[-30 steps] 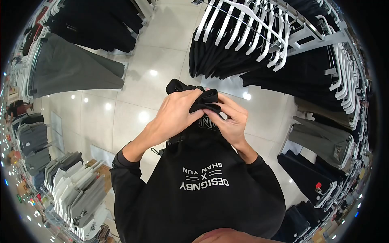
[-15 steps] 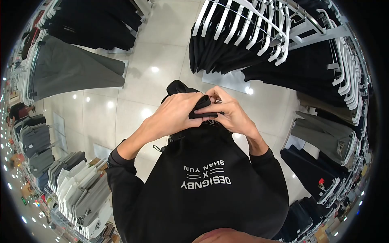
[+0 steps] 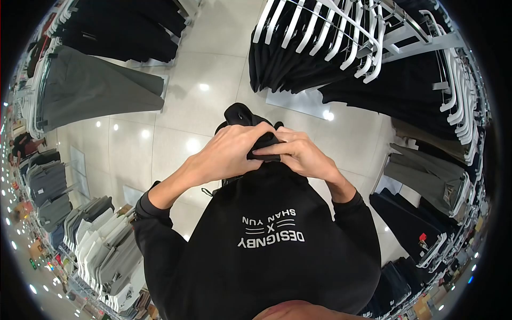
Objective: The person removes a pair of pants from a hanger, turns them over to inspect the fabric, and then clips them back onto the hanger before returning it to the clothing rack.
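Note:
Both hands meet in front of my chest around a bunched black cloth (image 3: pixel 238 113). My left hand (image 3: pixel 226 152) is closed on it, fingers curled over the near edge. From the other side, my right hand (image 3: pixel 304 152) pinches a folded part between thumb and fingers. A loop of the cloth sticks up beyond the left knuckles. What kind of garment or piece it is, I cannot make out. Just below the hands is the black top (image 3: pixel 272 202) I wear, with white lettering. A thin dark cord loop (image 3: pixel 207 192) shows beside my left wrist.
Black trousers (image 3: pixel 288 66) on white hangers (image 3: pixel 341 40) hang from a rack ahead right. Grey trousers (image 3: pixel 96 88) hang at left. More racks of clothes (image 3: pixel 101 250) stand lower left, and dark trousers (image 3: pixel 405 226) hang at right. Pale tiled floor (image 3: pixel 202 69) runs between them.
The fingers of both hands have shifted on the cloth and drawn closer together. More of the cloth's loop now stands up beyond the left hand. My left elbow has moved slightly outward.

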The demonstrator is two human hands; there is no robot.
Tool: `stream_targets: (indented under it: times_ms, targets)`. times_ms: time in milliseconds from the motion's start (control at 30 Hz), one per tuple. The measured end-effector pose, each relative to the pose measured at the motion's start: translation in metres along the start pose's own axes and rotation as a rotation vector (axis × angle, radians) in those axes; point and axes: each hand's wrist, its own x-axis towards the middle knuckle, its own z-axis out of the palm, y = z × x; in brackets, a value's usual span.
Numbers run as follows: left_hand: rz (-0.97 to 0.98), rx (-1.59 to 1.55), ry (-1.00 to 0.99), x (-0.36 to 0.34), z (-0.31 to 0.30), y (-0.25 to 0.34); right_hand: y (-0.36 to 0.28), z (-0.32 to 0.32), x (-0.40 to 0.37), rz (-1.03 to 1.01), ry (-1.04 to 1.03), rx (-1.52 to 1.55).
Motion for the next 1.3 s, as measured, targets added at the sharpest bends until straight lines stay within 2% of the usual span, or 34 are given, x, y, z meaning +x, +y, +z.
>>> stream_targets:
  times_ms: [100,200,300,400,500,600,700,800,933,1033,1167,1300]
  targets:
    - [-0.026,-0.035,0.027,-0.001,-0.002,0.002,0.007,0.004,-0.005,0.006,0.077,-0.105]
    - [0.088,-0.001,0.093,-0.001,0.003,-0.005,0.008,0.006,-0.008,-0.026,0.118,-0.181]
    - [0.133,-0.065,0.08,-0.001,0.006,-0.013,0.01,0.007,-0.003,-0.152,0.163,-0.184]
    - [0.108,-0.159,0.12,-0.001,0.001,-0.006,0.009,0.006,0.0,-0.171,0.194,-0.173]
    - [0.114,-0.094,0.165,-0.003,0.005,-0.009,0.002,0.006,0.0,-0.1,0.111,-0.229]
    - [0.008,0.016,0.194,-0.006,0.012,-0.008,-0.007,0.012,0.001,-0.033,0.15,-0.247]
    - [0.014,-0.032,0.235,-0.004,0.016,-0.009,-0.003,0.009,0.001,-0.04,0.133,-0.194]
    - [0.055,-0.075,0.286,-0.002,0.019,-0.016,0.007,0.011,-0.005,0.055,0.106,-0.092]
    - [0.064,-0.059,0.206,-0.002,0.009,-0.011,0.026,0.024,-0.012,0.127,0.372,0.416]
    - [0.042,-0.073,0.167,0.001,0.006,-0.012,0.015,0.036,-0.005,0.216,0.541,0.577]
    - [0.074,-0.097,0.213,0.008,0.006,-0.015,0.017,0.029,-0.003,0.167,0.393,0.046]
    - [0.053,-0.075,0.252,0.009,0.002,-0.011,0.019,0.021,0.0,0.015,0.513,0.012]
